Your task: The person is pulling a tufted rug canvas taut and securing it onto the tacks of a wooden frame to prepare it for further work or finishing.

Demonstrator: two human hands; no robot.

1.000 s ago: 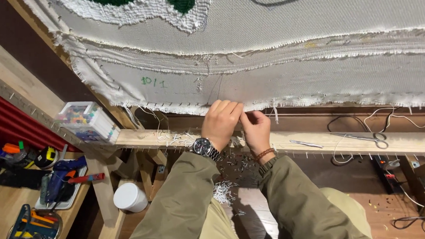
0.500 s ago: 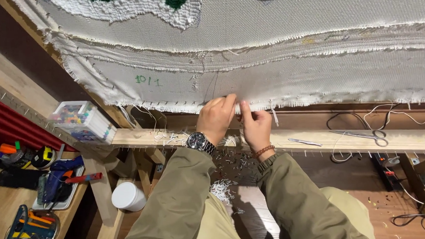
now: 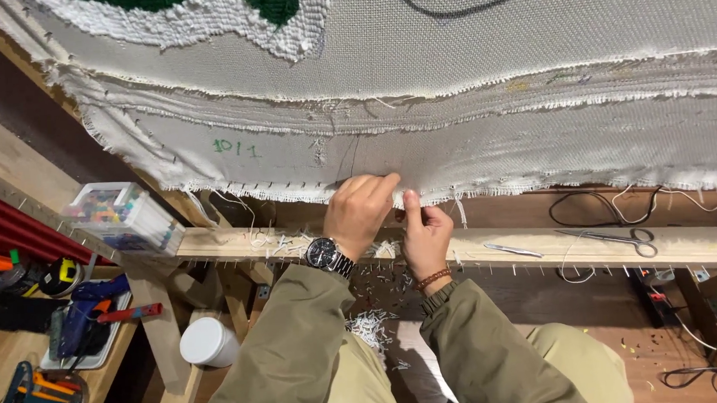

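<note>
A large white woven backing cloth (image 3: 485,129) hangs stretched on a wooden frame, with green and white tufted areas at the top. My left hand (image 3: 357,214), with a wristwatch, pinches the cloth's frayed lower edge. Right beside it, my right hand (image 3: 424,235), with a brown bead bracelet, also grips that edge, thumb raised against the fabric. Both sleeves are olive green. Below the hands runs a light wooden rail (image 3: 541,253) littered with white yarn scraps.
Scissors (image 3: 618,238) and a thin metal tool (image 3: 512,251) lie on the rail to the right. A clear box of coloured items (image 3: 122,215) sits at the rail's left end. Below are a white tub (image 3: 210,342), a blue tool (image 3: 82,318) and cables (image 3: 702,363).
Both hands have risen from the wooden rail to the cloth's frayed lower edge and now pinch it. The view has shifted slightly upward.
</note>
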